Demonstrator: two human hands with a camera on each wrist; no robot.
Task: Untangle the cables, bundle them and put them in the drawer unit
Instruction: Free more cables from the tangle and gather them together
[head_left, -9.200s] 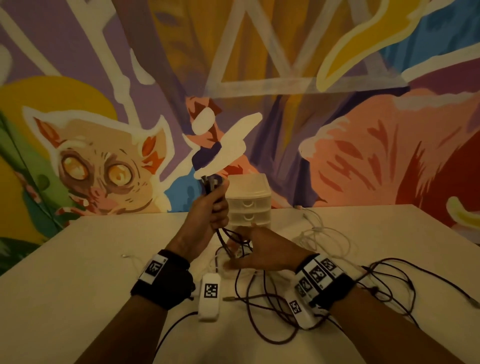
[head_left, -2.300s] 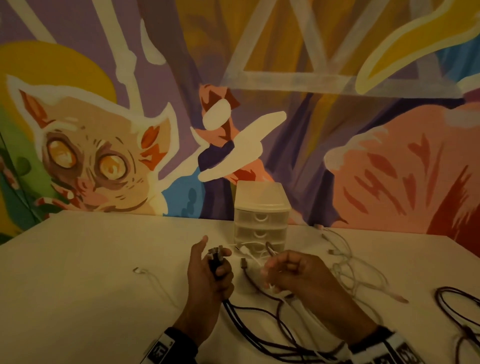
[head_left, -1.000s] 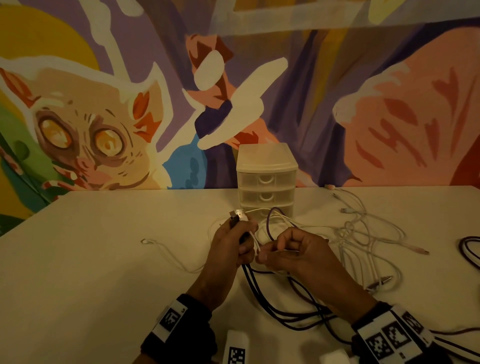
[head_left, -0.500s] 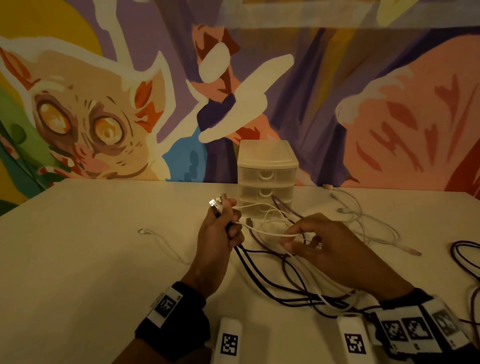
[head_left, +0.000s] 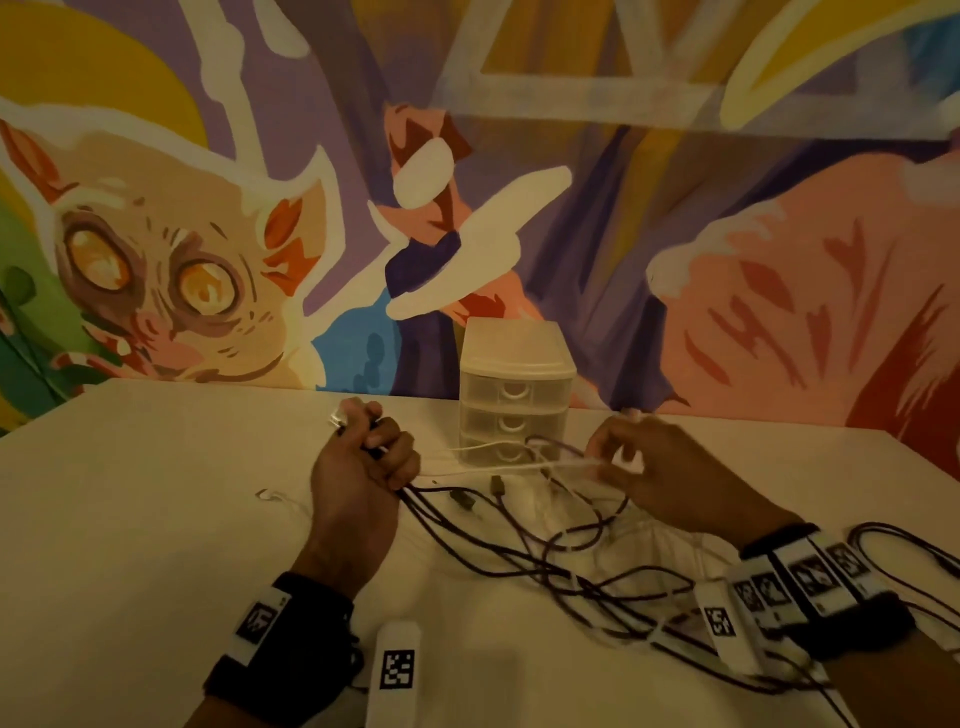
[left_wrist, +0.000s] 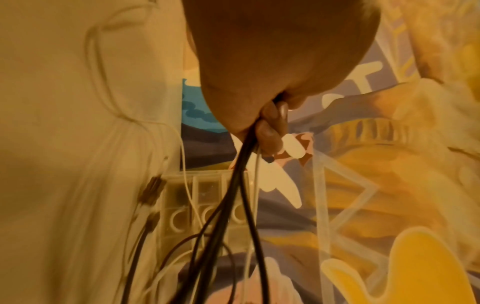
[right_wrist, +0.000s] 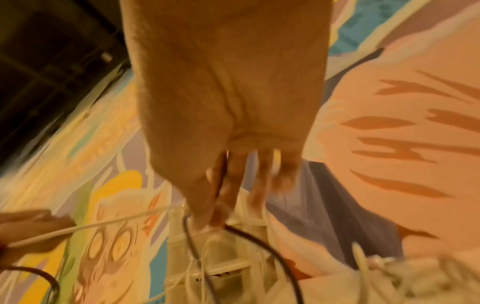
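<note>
My left hand (head_left: 371, 452) is a fist gripping a bunch of cable ends (left_wrist: 245, 164), dark and white, with plugs sticking out above the thumb. A white cable (head_left: 498, 467) runs taut from that fist to my right hand (head_left: 618, 457), which pinches it between thumb and fingers (right_wrist: 221, 209). Dark cables (head_left: 519, 551) trail from the left fist in loops over the white table (head_left: 156, 519) towards my right wrist. The small translucent drawer unit (head_left: 514, 395) stands behind the hands with its three drawers closed.
A thin white cable (head_left: 275, 496) lies loose left of my left hand. More dark cable loops (head_left: 909, 551) lie at the right edge of the table. A painted mural wall rises right behind the drawer unit.
My right hand has moved right and away from the left, drawing the white cable out straight between them. The left fist has stayed in place, holding its bunch.
</note>
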